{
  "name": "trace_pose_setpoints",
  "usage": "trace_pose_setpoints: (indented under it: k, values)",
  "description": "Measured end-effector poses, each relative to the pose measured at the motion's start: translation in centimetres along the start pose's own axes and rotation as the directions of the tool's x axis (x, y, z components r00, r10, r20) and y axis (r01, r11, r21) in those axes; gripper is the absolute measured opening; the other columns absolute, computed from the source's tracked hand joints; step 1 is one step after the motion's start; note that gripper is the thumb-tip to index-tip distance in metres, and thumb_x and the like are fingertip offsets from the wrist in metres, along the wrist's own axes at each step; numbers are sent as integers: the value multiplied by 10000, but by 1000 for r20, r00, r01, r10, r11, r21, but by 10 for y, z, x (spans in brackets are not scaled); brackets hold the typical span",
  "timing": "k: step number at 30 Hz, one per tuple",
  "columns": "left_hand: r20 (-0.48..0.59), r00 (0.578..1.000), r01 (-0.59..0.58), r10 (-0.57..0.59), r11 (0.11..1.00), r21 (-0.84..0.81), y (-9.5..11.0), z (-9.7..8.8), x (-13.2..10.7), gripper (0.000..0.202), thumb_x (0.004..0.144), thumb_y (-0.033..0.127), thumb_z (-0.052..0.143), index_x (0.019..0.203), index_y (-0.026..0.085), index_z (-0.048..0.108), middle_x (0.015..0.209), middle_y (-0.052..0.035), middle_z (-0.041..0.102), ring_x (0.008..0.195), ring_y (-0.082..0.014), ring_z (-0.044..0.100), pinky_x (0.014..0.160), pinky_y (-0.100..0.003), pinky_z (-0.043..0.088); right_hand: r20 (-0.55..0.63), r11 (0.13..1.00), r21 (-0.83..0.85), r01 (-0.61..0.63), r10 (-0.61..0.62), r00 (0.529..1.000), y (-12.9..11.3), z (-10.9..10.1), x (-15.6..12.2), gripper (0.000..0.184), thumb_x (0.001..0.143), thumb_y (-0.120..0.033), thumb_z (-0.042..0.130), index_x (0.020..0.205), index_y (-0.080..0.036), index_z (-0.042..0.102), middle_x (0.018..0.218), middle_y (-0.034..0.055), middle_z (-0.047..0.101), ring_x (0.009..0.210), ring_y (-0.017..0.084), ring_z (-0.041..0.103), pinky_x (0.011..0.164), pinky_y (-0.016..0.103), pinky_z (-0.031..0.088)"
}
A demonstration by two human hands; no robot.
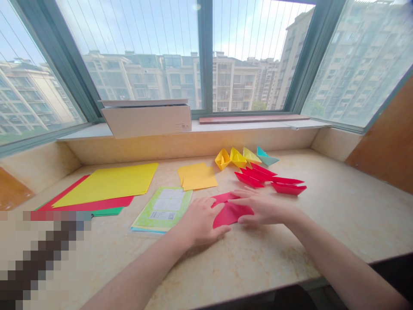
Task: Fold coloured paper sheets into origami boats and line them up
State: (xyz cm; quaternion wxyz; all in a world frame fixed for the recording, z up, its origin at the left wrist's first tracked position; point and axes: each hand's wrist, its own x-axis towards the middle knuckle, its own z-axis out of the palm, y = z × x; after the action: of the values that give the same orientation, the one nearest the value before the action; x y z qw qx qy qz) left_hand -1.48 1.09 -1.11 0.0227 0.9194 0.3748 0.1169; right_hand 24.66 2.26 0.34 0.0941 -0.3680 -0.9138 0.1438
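A red sheet of paper [229,214] lies on the counter in front of me, with a fold or crease in it. My left hand [204,219] rests at its left edge, thumb and fingers apart. From the right, my right hand [256,204] lies over the paper's upper right part with its fingers stretched out. Both palms face down, and they cover the sides of the sheet. Just beyond my right hand sit several folded red paper boats [288,186]. Left of my left hand is a plastic-wrapped pack of green patterned paper [166,206].
Orange-yellow square sheets [198,175] lie behind the pack. At the far left are stacked large yellow sheets [109,183] over red and green ones. Yellow paper boats [238,158] and a blue one [267,157] stand at the back. A white box [148,120] rests on the sill.
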Motion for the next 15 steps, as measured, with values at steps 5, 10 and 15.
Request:
trace_pose_setpoints:
  k: [5,10,15]
  values:
    - [15,1000,6,-6,1000,18,3,2,-1,494,907,539,544,1222,175,651,1251,-160,652,1167,-347,574,1013,-516,446,4,999,-4,-31,31,999,0,0,0,473,867,-495,668,1311,-336,639,1499,26,503,1351,349,467,1100,499,415]
    - [-6,999,47,-47,999,-1,5,4,1,440,958,457,483,1239,157,642,1258,-156,661,1190,-330,577,1044,-500,430,30,998,41,-47,46,998,-4,-5,1,557,872,-499,660,1390,-308,581,1508,57,492,1388,340,424,1127,481,375]
    - [-48,998,27,-31,997,-78,5,4,2,407,1005,424,393,1182,191,676,1211,-108,696,1162,-285,601,1058,-464,413,7,994,101,31,-32,999,-6,-6,5,365,982,-393,518,1316,-318,645,1388,21,618,1293,273,534,1120,433,384]
